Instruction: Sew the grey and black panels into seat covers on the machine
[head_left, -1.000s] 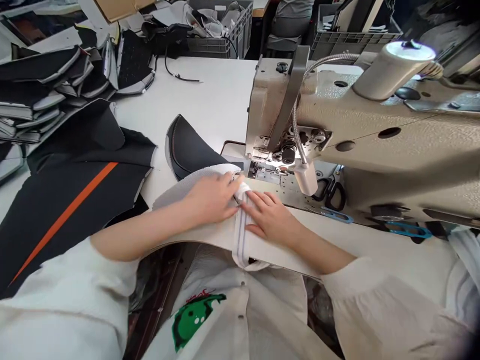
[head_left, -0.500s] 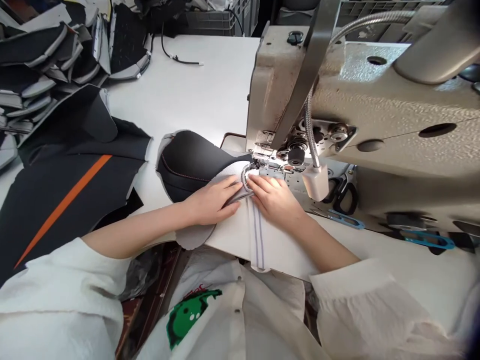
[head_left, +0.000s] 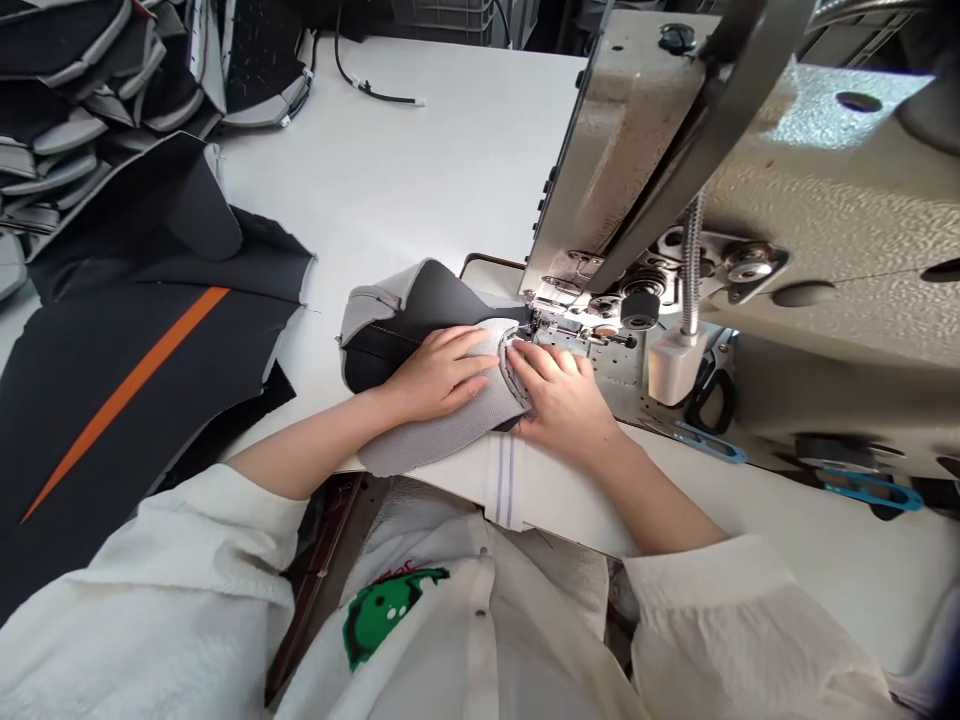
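A padded black-and-grey fabric piece (head_left: pixel 424 440) lies at the needle area of a sewing machine (head_left: pixel 592 150), its grey mesh underside partly turned up. Across this mesh my left hand (head_left: pixel 439 375) rests flat with its fingers apart. My right hand (head_left: pixel 562 395) grips the curved seam edge of the piece just in front of the presser foot (head_left: pixel 532 322); its thumb is mostly hidden. A white strip with blue lines (head_left: pixel 504 480) hangs over the table's front edge, below the piece.
On the left lies a large dark fabric panel with an orange stripe (head_left: pixel 135 390). Several padded pieces (head_left: pixel 67 120) are piled behind it. A black cable (head_left: pixel 375 95) crosses the white table (head_left: pixel 435 160). Black-handled scissors (head_left: pixel 712 395) and blue-handled snips (head_left: pixel 709 440) lie under the machine arm.
The fabric piece has been turned, showing more grey mesh at the front and less black. Both hands have shifted with it. The camera view has swung, so the machine appears further right.
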